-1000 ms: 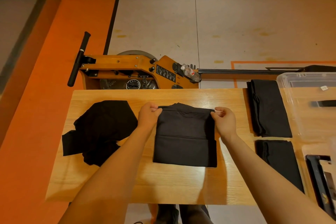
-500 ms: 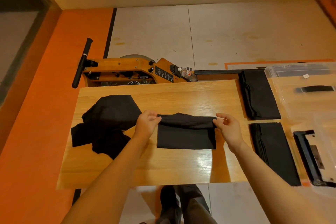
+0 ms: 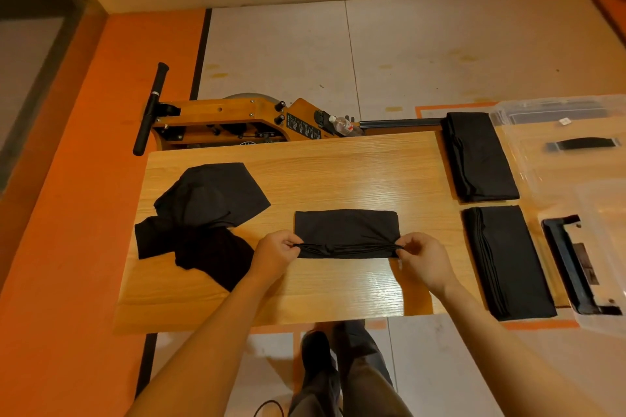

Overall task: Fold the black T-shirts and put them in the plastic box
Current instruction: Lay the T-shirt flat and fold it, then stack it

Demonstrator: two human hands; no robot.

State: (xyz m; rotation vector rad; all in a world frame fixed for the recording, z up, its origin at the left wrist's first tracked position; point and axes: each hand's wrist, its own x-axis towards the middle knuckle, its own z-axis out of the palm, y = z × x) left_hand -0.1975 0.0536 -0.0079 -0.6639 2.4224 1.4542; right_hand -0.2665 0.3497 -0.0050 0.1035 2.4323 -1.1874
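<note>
1. The left hand (image 3: 275, 252) and right hand (image 3: 425, 256) each pinch one end of the near edge of a folded black T-shirt (image 3: 346, 230), fingers curled around the bunched fabric.
2. That T-shirt lies as a flat rectangle near the middle of the wooden table (image 3: 338, 173), its near edge gathered between the two hands.
3. To the left on the table sits a crumpled pile of unfolded black T-shirts (image 3: 203, 217).
4. To the right, two stacks of folded black T-shirts lie one beyond the other: a near stack (image 3: 504, 261) and a far stack (image 3: 479, 156).
5. The clear plastic box (image 3: 542, 112) sits at the far right, just beside the stacks.
6. Beyond the table stands a wooden rowing machine (image 3: 237, 118) with a water bottle (image 3: 343, 125).
</note>
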